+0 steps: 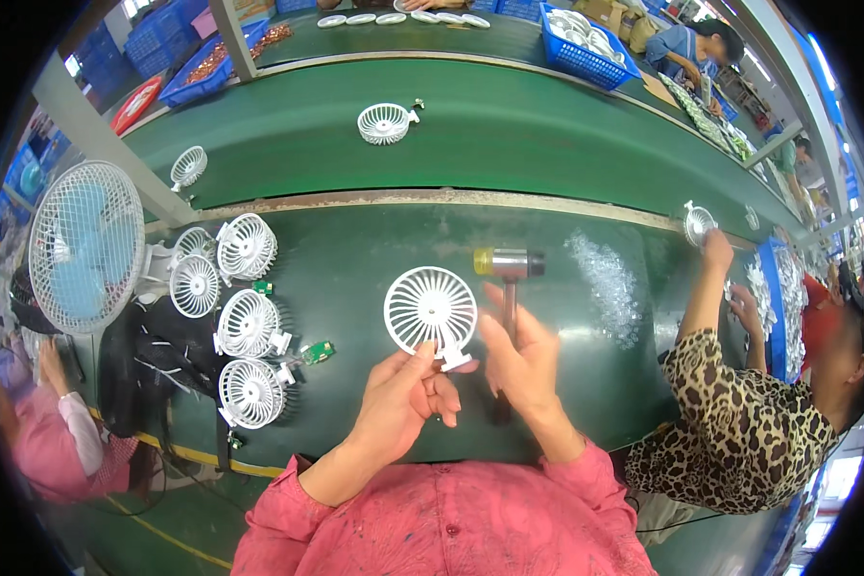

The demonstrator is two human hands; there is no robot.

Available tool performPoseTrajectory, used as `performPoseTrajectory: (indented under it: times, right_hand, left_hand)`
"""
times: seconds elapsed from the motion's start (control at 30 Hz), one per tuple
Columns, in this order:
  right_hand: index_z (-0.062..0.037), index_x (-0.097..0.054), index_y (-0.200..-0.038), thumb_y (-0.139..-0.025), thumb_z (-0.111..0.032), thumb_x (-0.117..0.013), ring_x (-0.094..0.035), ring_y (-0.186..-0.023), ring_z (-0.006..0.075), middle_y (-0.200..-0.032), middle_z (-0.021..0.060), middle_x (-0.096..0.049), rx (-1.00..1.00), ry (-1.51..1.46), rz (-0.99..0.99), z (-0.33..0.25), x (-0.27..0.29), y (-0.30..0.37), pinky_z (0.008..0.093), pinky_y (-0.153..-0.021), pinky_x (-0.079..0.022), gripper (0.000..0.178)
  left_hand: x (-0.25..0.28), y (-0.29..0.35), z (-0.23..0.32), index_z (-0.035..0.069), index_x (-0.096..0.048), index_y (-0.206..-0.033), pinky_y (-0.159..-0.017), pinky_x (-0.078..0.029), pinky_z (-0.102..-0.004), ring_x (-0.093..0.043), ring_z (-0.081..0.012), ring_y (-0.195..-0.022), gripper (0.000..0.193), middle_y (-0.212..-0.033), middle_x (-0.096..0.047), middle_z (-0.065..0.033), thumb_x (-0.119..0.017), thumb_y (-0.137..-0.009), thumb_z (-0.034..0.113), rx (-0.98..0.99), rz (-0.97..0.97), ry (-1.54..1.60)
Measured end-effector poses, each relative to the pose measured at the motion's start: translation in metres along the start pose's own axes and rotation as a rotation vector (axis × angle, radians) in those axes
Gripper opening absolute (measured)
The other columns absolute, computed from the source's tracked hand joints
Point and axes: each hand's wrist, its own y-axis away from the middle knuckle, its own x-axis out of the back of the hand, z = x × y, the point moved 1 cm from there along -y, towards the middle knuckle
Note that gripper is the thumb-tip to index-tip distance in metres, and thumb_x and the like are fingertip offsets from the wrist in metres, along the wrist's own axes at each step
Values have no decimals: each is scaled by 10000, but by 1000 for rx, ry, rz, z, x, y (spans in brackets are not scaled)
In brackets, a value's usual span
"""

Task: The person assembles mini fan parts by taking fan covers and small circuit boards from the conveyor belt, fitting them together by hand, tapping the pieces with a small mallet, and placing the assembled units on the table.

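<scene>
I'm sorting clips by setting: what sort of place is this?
Probably a factory assembly line: beside the white fan in the left hand, similar fans stand grouped on the green workbench, more lie on what looks like a conveyor belt, and a co-worker in leopard print works alongside.

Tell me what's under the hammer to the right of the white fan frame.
Green tabletop shows around the hammer. Whatever lies directly beneath its head and handle is covered, and the right hand hides part of the handle too.
</scene>
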Motion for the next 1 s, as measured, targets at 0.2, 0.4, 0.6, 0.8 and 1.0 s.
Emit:
performPoseTrajectory:
  times: [0.2,0.4,0.6,0.8,1.0]
  right_hand:
    - [21,-609,-1218,-968,-235,-644,-487,-629,23,-753,-23,-632,-109,24,-101,15,-7,25,230,-513,-388,359]
    - [13,-663,-991,-920,-193,-699,-443,-408,44,-660,-6,-598,-379,20,-229,14,-4,21,233,-337,-291,220]
    - [39,-660,-1020,-912,-101,-688,-418,-399,29,-735,39,-653,-452,5,-306,-9,11,20,214,-330,-260,179]
    - [23,-684,-1042,-920,-115,-677,-524,-613,44,-677,16,-619,-148,109,-303,16,12,35,258,-528,-422,184]
    - [12,-632,-1157,-892,-53,-642,-637,-631,210,-772,157,-643,101,430,-344,8,5,44,326,-572,-489,273]
  left_hand:
    - [-8,-5,0,-43,-478,-1192,-497,-544,-322,-638,-197,-628,376,-994,-624,-139,-503,-1027,294,-137,134,-60]
    - [-2,-7,-6,-27,-405,-1151,-428,-518,-292,-623,-184,-570,336,-913,-608,-153,-555,-1006,236,-220,209,-250]
    - [-1,-3,-7,-20,-398,-1163,-424,-524,-296,-615,-186,-555,333,-878,-598,-162,-540,-1013,242,-234,218,-285]
    - [-2,-4,-3,-16,-423,-1287,-465,-546,-314,-631,-195,-589,356,-1166,-626,-250,-490,-1026,217,-107,155,-141]
    - [9,2,-2,17,-412,-1370,-486,-549,-317,-648,-218,-603,439,-1254,-575,-330,-552,-962,94,-140,25,-9]
